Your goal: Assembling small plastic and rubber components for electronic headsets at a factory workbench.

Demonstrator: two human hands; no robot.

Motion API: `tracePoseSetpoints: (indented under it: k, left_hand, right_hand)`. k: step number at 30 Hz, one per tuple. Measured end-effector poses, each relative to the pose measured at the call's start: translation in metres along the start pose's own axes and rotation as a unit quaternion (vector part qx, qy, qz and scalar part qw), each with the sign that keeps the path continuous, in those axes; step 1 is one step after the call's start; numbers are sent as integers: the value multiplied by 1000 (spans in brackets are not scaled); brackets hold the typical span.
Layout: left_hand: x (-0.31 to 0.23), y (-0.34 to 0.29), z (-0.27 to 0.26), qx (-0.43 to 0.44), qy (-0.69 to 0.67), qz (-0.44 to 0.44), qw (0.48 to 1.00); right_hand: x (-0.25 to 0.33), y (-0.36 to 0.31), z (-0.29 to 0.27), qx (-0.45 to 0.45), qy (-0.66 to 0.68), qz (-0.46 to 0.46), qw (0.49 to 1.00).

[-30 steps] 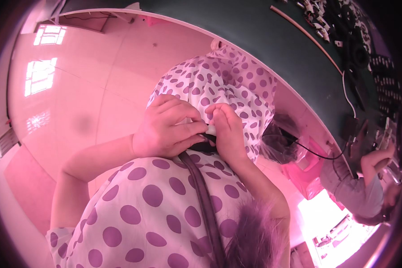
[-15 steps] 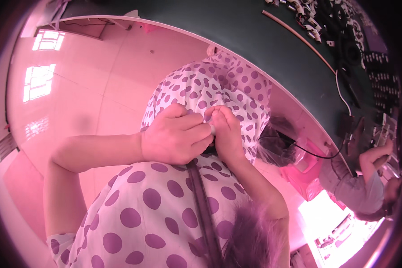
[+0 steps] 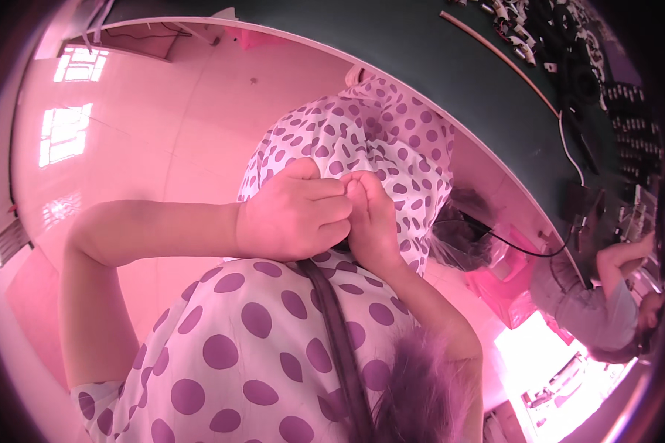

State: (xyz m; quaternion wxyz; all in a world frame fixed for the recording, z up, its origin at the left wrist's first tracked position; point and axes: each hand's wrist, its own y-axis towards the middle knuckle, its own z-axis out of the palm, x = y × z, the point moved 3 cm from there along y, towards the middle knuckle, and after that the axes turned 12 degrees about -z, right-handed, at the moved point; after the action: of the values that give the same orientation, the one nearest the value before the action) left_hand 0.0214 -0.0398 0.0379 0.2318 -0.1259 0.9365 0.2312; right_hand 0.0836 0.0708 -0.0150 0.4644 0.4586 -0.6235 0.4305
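Note:
My left hand (image 3: 295,210) is curled into a fist over my lap, knuckles up. Pressed against its fingers is my right hand (image 3: 374,225), bent inward with thumb and forefinger pinched together. Whatever the two hands grip is hidden between them. A dark flat strap (image 3: 332,317) runs up my front and disappears beneath the left hand. Under the hands, a bit of something dark shows near the right palm, too covered to name. White cloth with purple dots (image 3: 255,317), my clothing, spreads around and below both hands.
A dark green table (image 3: 421,66) curves along the far right, bearing a thin rod (image 3: 499,60), small metal-and-white parts (image 3: 513,33) and black cables. Below its edge hang a clear bag (image 3: 462,236) and a pink bag (image 3: 506,292). Another person (image 3: 591,303) sits at the right.
Both hands have shifted slightly upward and closed nearer together. A small pale piece that showed between them is now out of sight.

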Motion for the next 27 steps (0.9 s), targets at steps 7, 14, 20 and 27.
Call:
tracePoseSetpoints:
  k: [7,14,20,27]
  left_hand:
    - [17,9,-38,20,-99,-154,983]
    - [15,-13,-1,52,-144,-273,950]
    - [13,-18,6,37,-172,-242,954]
    - [9,-15,11,-10,-205,-234,950]
  right_hand:
    - [-1,-5,-3,31,-15,27,999]
    - [7,-3,-9,26,25,58,998]
    - [6,-5,-11,16,22,49,998]
    - [5,-8,-15,9,1,9,1000]
